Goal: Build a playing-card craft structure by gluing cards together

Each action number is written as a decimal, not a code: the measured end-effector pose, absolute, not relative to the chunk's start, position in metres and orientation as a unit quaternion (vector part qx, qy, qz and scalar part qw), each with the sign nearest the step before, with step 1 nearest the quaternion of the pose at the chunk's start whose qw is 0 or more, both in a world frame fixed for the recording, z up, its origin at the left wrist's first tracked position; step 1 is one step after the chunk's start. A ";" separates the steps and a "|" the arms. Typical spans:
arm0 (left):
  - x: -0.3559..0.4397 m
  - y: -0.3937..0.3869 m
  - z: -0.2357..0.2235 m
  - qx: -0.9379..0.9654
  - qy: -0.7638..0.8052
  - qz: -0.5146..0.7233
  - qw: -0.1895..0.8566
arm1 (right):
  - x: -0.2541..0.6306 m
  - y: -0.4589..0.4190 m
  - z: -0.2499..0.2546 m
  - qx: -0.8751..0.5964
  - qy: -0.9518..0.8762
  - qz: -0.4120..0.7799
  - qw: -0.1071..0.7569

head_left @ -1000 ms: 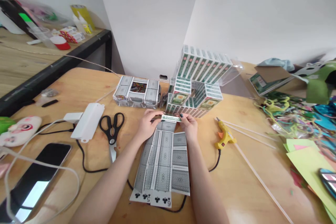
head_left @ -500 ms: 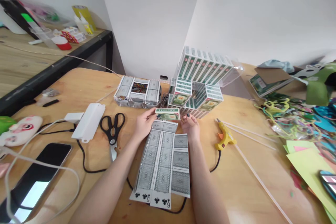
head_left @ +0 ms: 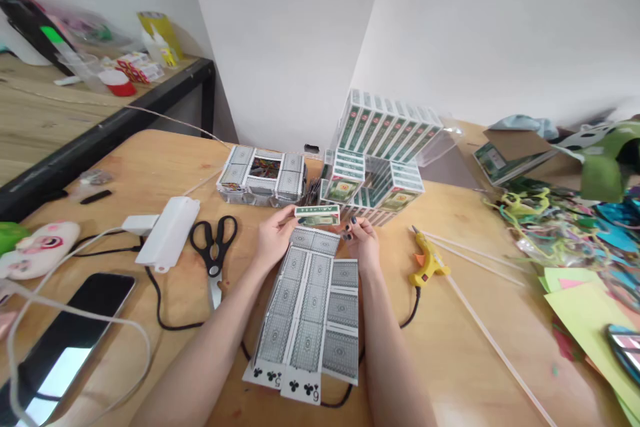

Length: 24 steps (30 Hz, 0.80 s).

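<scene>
My left hand (head_left: 274, 235) grips the left end of a small green-and-white playing-card box (head_left: 318, 215). The box lies crosswise above the far end of a panel of grey-backed playing cards (head_left: 310, 307), whose near edge shows a five and a six of clubs. Just off the box's right end is my right hand (head_left: 361, 240), its fingertips drawn together; whether anything tiny is between them I cannot make out. A second strip of grey-backed cards (head_left: 342, 310) lies between the panel and my right forearm. Behind the box sits a case-like block covered in cards (head_left: 263, 175).
Stacked green card boxes (head_left: 390, 127) stand at the back. Right of my arm lies a yellow glue gun (head_left: 429, 260) with glue sticks (head_left: 500, 347). To the left are black scissors (head_left: 215, 247), a white power strip (head_left: 169, 233), a phone (head_left: 75, 340) and loose cables.
My right hand has lifted slightly off the box's right end, fingers now bunched. The box has shifted a little left, and the card panel has moved slightly toward me.
</scene>
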<state>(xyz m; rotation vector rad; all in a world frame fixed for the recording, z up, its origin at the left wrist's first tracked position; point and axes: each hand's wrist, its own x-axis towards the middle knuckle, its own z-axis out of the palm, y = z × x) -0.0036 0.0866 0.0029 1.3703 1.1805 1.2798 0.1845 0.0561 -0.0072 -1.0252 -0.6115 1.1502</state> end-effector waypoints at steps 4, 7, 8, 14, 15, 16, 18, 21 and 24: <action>-0.004 0.086 -0.002 0.581 0.487 0.528 0.382 | 0.185 0.056 -0.007 -0.507 -0.327 0.465 0.648; -0.004 0.086 -0.006 0.593 0.482 0.541 0.352 | 0.185 0.054 -0.005 -0.556 -0.381 0.414 0.611; -0.005 0.086 -0.006 0.597 0.480 0.543 0.343 | 0.186 0.054 -0.005 -0.562 -0.390 0.409 0.604; -0.007 0.088 -0.009 0.598 0.489 0.554 0.311 | 0.189 0.052 -0.003 -0.538 -0.424 0.474 0.553; -0.007 0.088 -0.009 0.592 0.491 0.557 0.312 | 0.190 0.052 -0.003 -0.528 -0.423 0.492 0.549; -0.007 0.089 -0.008 0.586 0.493 0.560 0.315 | 0.190 0.052 -0.003 -0.518 -0.419 0.507 0.547; -0.008 0.089 -0.007 0.576 0.498 0.562 0.325 | 0.191 0.051 -0.004 -0.501 -0.414 0.530 0.544; -0.009 0.090 -0.005 0.566 0.504 0.557 0.339 | 0.192 0.049 -0.003 -0.500 -0.431 0.542 0.521; -0.009 0.090 -0.004 0.564 0.508 0.553 0.344 | 0.192 0.048 0.000 -0.523 -0.457 0.521 0.496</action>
